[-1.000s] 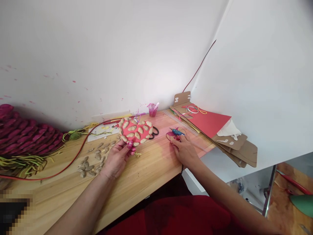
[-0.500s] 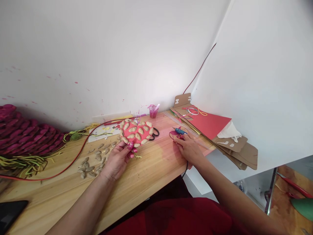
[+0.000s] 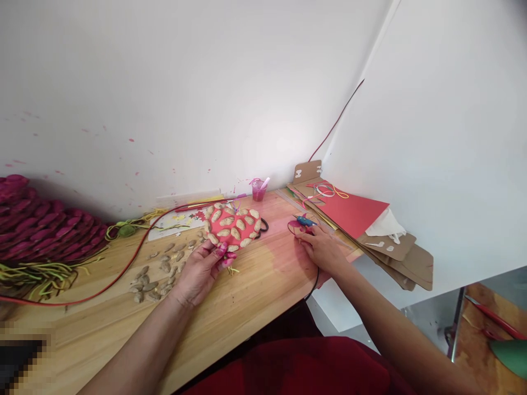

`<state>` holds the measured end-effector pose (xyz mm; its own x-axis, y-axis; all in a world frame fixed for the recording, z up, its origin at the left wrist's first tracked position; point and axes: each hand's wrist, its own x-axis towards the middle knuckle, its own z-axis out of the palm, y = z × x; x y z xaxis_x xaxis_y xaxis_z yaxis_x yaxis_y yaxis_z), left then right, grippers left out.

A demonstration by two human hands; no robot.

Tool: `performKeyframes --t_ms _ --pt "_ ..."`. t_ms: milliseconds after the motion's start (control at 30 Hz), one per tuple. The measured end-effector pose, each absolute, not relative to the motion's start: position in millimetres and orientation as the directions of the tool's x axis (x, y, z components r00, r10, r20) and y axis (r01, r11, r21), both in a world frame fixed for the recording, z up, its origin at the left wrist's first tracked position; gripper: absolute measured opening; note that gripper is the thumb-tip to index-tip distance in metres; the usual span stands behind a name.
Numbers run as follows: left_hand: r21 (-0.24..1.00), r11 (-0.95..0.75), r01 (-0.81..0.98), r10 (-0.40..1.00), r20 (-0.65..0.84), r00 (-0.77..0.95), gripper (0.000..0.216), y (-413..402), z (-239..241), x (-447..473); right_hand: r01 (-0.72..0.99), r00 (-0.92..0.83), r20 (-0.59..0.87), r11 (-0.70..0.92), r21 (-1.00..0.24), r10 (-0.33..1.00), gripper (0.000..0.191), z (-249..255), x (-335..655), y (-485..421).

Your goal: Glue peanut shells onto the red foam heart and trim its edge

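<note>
Red card point(image 3: 233, 224), studded with rough peanuts point(image 3: 226, 221), in left fingers point(image 3: 213, 255).

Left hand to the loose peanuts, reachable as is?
Probably not for a grasp yet: the left hand is pinching the peanut-covered card. The way itself looks free, though; the loose peanuts lie uncovered right by its wrist.

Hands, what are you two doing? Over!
Left hand: pinching peanut craft by lower edge. Right hand: at blue tool, grip unclear. Loose peanuts beside left forearm.
</note>
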<state>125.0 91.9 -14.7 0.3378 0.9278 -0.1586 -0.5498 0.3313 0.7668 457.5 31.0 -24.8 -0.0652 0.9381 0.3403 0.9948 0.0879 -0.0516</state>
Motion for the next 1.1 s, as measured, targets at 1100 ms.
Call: performKeyframes --t_ms 1100 --pt "0.783 0.300 -0.544 0.937 -0.136 0.320 0.047 94.3 -18.8 124.9 0.837 0.548 0.030 -0.548 -0.016 0.836 0.046 1.5 512.6 62.9"
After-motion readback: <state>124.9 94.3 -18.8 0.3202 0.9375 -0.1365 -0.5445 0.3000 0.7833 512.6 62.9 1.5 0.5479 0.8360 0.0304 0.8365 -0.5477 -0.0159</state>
